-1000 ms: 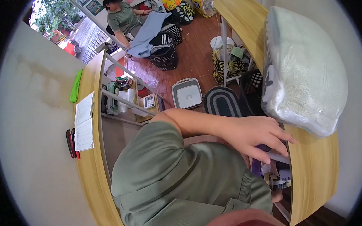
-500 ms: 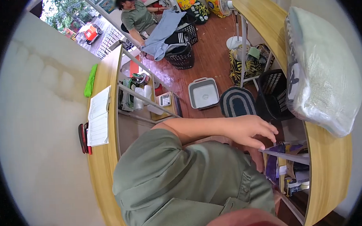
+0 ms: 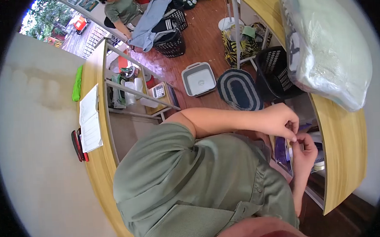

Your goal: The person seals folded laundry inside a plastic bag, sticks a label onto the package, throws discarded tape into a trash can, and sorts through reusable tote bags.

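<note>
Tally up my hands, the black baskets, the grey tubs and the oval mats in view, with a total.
Hands: 2 (left hand, right hand)
Black baskets: 3
Grey tub: 1
Oval mat: 1
Total: 7

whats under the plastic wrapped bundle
The bundle rests on the wooden counter, whose surface shows beside it. The part directly beneath is covered, so anything flat there can't be seen.

Seemingly laundry shop: plastic-wrapped bundle (image 3: 331,49) on counter (image 3: 344,154), clothes-filled basket (image 3: 170,47), notebook (image 3: 90,118), calculator (image 3: 158,91).
</note>
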Demonstrator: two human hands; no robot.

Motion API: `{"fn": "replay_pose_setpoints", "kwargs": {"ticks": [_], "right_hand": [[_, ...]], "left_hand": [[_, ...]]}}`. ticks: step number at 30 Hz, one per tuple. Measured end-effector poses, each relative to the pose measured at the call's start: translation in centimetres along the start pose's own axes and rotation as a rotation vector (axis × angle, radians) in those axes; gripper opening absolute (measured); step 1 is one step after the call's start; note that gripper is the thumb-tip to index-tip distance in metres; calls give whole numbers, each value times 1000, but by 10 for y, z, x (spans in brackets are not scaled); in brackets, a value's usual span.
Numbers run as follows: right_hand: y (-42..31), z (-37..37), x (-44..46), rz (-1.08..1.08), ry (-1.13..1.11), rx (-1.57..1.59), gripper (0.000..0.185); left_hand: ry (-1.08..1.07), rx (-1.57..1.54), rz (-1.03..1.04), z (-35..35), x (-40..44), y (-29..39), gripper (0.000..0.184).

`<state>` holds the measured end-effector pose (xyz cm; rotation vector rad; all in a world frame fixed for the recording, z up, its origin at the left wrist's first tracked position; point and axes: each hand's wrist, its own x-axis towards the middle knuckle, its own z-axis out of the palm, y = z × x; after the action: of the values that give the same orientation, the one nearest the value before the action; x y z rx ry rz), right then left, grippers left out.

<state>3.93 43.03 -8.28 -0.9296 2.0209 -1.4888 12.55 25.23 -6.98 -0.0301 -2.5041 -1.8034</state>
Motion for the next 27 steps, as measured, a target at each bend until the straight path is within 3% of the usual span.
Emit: {"fn": "replay_pose_setpoints", "kwargs": {"ticks": [2,5,6,9,10,11,13,17,22,27], "right_hand": [[-15,-18,4,-17,-6,-110,5],[-37,-48,12,-42,-52,-226,5],[-47,-57,11,-87,-46,-217,5],[-60,-92,23,-280,14,-264,7],[-64,-104,29,-233,13,-193,7],[-65,-115,34,-185,7,-121,7],[-60,-133,46,-169,-50,109,7],[-58,-155,59,-284,-51,-45,7],[-53,-165,67,-376,-115,0,6],[-55,-168,69,-408,-146,-98,5]], "left_hand": [[145,110,208,5,10,11,18],[177,169,317,12,26,35,14],[200,145,340,16,32,40,18],[204,-24,204,20,51,63,52],[169,-125,128,22,60,67,54],[168,-221,55,25,68,67,52],[223,-249,145,32,87,71,48],[266,-215,198,43,106,78,40],[379,132,232,55,118,96,11],[404,369,320,58,116,101,10]]}}
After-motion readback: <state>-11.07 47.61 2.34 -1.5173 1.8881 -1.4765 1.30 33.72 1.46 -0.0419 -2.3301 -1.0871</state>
